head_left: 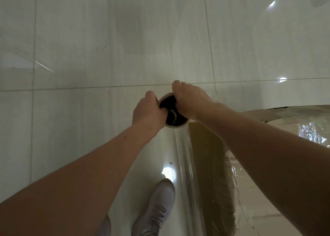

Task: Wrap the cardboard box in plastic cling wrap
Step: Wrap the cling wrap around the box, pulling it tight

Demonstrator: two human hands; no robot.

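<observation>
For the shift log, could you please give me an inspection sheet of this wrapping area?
Surface: glossy pale tiled floor, light reflections.
Job's things: brown cardboard box at right, wrinkled film on it; upright clear cling wrap roll beside it.
Clutter: nothing seen.
Grippers: left hand and right hand both grip the roll's top end.
Cables: nothing seen.
Surroundings: pale sneaker on the floor below the hands.

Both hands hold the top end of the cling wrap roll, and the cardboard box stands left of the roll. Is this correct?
No. The head view shows the cardboard box to the right of the cling wrap roll. The left hand and right hand do hold its top end.
</observation>
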